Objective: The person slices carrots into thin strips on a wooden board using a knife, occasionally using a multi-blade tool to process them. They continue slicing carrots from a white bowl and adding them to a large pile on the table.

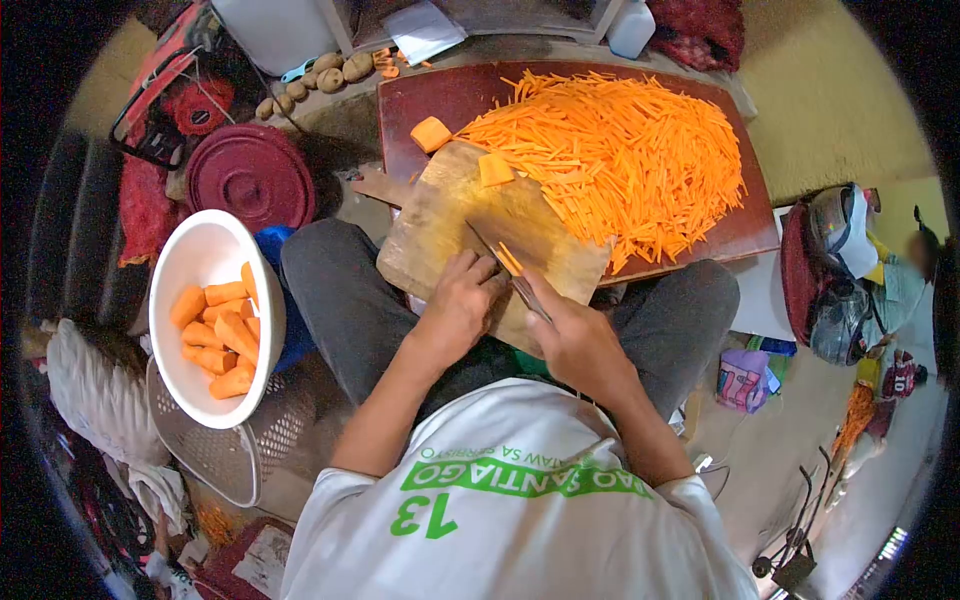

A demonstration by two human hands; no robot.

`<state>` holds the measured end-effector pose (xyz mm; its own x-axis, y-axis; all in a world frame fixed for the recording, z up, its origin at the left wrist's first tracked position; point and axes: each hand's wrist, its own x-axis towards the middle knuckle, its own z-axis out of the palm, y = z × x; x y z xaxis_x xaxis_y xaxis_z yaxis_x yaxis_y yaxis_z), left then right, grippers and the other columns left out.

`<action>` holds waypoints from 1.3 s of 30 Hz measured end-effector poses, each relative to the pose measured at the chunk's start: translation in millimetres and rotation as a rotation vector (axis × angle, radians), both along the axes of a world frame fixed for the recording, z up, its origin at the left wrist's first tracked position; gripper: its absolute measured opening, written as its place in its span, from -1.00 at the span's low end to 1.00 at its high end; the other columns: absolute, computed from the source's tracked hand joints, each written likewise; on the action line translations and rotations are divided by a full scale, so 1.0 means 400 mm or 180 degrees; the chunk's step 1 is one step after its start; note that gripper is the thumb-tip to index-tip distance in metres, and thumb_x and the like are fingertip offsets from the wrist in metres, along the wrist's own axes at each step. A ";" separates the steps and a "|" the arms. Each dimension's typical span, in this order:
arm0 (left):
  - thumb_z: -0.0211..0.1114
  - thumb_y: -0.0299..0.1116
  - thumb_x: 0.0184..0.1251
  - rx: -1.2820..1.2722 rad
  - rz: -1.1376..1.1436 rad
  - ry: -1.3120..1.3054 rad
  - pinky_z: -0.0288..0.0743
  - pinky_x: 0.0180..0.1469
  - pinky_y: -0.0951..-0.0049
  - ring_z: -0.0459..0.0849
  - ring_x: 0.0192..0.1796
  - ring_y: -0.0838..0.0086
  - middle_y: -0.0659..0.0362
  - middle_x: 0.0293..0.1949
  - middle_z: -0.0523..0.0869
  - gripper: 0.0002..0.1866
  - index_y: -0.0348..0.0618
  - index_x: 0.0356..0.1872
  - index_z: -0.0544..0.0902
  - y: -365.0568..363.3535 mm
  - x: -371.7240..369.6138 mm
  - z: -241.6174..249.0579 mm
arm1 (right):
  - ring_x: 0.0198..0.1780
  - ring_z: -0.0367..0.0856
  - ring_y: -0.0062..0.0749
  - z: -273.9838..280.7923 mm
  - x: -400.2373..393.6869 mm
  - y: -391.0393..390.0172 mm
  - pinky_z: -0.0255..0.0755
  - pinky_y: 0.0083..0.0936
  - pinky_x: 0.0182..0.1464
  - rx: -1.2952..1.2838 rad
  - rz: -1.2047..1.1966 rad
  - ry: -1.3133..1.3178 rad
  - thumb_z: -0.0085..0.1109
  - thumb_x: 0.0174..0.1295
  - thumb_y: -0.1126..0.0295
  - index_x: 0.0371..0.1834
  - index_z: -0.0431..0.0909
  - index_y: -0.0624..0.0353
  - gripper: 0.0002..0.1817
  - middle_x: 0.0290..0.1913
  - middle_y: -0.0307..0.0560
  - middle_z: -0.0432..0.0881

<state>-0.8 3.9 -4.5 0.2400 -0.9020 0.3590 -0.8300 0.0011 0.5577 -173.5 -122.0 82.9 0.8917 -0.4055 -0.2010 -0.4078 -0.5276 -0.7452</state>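
Note:
My right hand (585, 345) is wrapped round the handle of a knife (492, 243), whose blade points up and left over the wooden cutting board (430, 220). Thin orange carrot sticks (510, 260) lie against the blade. Beside the knife, my left hand (462, 303) has its fingers bent and pressed together at the board; what they hold, if anything, is hidden. One carrot chunk (495, 170) rests on the board's upper part, another chunk (431, 134) on the red table just beyond it. A large heap of cut carrot strips (620, 160) covers much of the red table (755, 215).
At the left, a white basin (165, 260) holds several peeled carrots (235, 332), above a perforated basket (190, 435). Behind it is a maroon round lid (250, 178). Potatoes (330, 78) lie beyond the table's left corner. My knees flank the board.

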 end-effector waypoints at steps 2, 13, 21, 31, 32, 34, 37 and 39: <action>0.40 -0.54 0.18 -0.0003 0.0035 0.0003 0.53 0.24 0.06 0.61 0.10 0.00 -0.02 0.06 0.71 -0.66 -0.31 0.01 0.82 0.003 -0.002 0.009 | 0.18 0.71 0.43 0.015 -0.034 0.005 0.60 0.05 0.16 0.0048 -0.0004 0.0096 0.18 0.50 0.49 0.59 0.39 0.23 -0.41 0.13 0.48 0.71; 0.40 -0.50 0.25 0.0108 0.0006 -0.0018 0.51 0.21 0.10 0.62 0.09 0.05 -0.01 -0.02 0.72 -0.75 -0.33 -0.06 0.81 0.004 0.002 0.018 | 0.17 0.70 0.46 0.024 0.003 0.006 0.59 0.03 0.18 0.0199 -0.0090 0.0180 0.19 0.55 0.45 0.59 0.40 0.26 -0.43 0.14 0.49 0.71; 0.35 -0.46 0.34 -0.0054 -0.0016 -0.0123 0.53 0.23 0.11 0.62 0.12 0.06 0.00 -0.03 0.72 -0.74 -0.35 -0.02 0.82 0.002 0.001 0.002 | 0.17 0.74 0.39 -0.030 -0.011 0.021 0.60 -0.03 0.20 0.0003 -0.0040 -0.0104 0.17 0.57 0.40 0.58 0.42 0.29 -0.45 0.15 0.46 0.73; 0.35 -0.47 0.31 -0.0031 0.0083 -0.0106 0.54 0.24 0.10 0.62 0.11 0.05 0.00 0.02 0.73 -0.70 -0.38 0.02 0.80 0.005 -0.004 -0.010 | 0.16 0.76 0.36 0.006 -0.059 0.034 0.60 -0.05 0.20 0.0112 -0.0150 -0.0145 0.15 0.54 0.43 0.58 0.41 0.31 -0.44 0.13 0.50 0.73; 0.36 -0.47 0.32 -0.0076 0.0084 -0.0147 0.54 0.23 0.11 0.63 0.10 0.06 0.01 0.00 0.72 -0.70 -0.37 0.02 0.80 0.002 -0.003 -0.012 | 0.17 0.76 0.35 -0.004 -0.046 0.032 0.60 -0.06 0.21 0.0093 -0.0133 -0.0109 0.15 0.55 0.42 0.58 0.41 0.30 -0.44 0.12 0.49 0.73; 0.37 -0.45 0.33 -0.0169 0.0097 -0.0232 0.54 0.21 0.12 0.63 0.08 0.07 0.01 -0.03 0.72 -0.71 -0.37 0.02 0.79 0.002 -0.003 -0.018 | 0.19 0.76 0.34 -0.011 0.013 0.020 0.60 -0.07 0.23 0.0055 -0.0090 -0.0039 0.14 0.57 0.41 0.58 0.41 0.29 -0.45 0.12 0.47 0.73; 0.38 -0.45 0.33 -0.0168 0.0112 -0.0340 0.53 0.17 0.13 0.63 0.05 0.09 0.02 -0.05 0.72 -0.72 -0.35 0.00 0.79 0.005 -0.001 -0.009 | 0.21 0.75 0.35 -0.016 0.025 0.003 0.60 -0.08 0.23 0.0124 0.0033 -0.0236 0.14 0.58 0.41 0.60 0.39 0.29 -0.44 0.12 0.47 0.72; 0.38 -0.47 0.32 -0.0214 0.0150 -0.0250 0.53 0.16 0.13 0.63 0.05 0.09 0.02 -0.06 0.72 -0.74 -0.35 -0.01 0.79 0.001 -0.004 -0.008 | 0.17 0.76 0.37 0.012 -0.010 0.005 0.61 -0.08 0.19 0.0250 -0.0035 -0.0058 0.14 0.56 0.43 0.60 0.38 0.29 -0.43 0.10 0.47 0.72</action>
